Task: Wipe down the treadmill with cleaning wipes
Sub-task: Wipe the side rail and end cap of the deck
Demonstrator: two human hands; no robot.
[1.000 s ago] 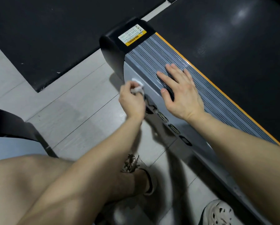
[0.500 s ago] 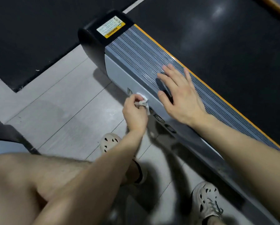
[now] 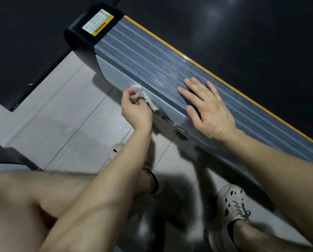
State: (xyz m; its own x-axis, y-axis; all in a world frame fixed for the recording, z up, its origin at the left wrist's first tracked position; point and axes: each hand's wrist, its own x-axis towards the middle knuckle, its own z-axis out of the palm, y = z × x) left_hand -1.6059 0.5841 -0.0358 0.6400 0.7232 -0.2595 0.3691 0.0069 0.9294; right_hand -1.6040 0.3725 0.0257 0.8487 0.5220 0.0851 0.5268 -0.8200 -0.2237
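Note:
The treadmill's grey ribbed side rail runs from upper left to lower right, with an orange strip along its far edge and the black belt beyond. A black end cap with a yellow and white warning label closes its far end. My left hand grips a crumpled white wipe against the rail's smooth grey side face. My right hand lies flat with spread fingers on top of the ribbed rail.
Grey floor tiles lie beside the treadmill, with a black mat at the upper left. My bare knees and two pale perforated shoes fill the lower part of the view. Several dark oval slots sit low on the rail's side.
My left hand with the wipe has slid along the rail's side face away from the end cap. My right hand has shifted the same way on top. The view has moved along the rail.

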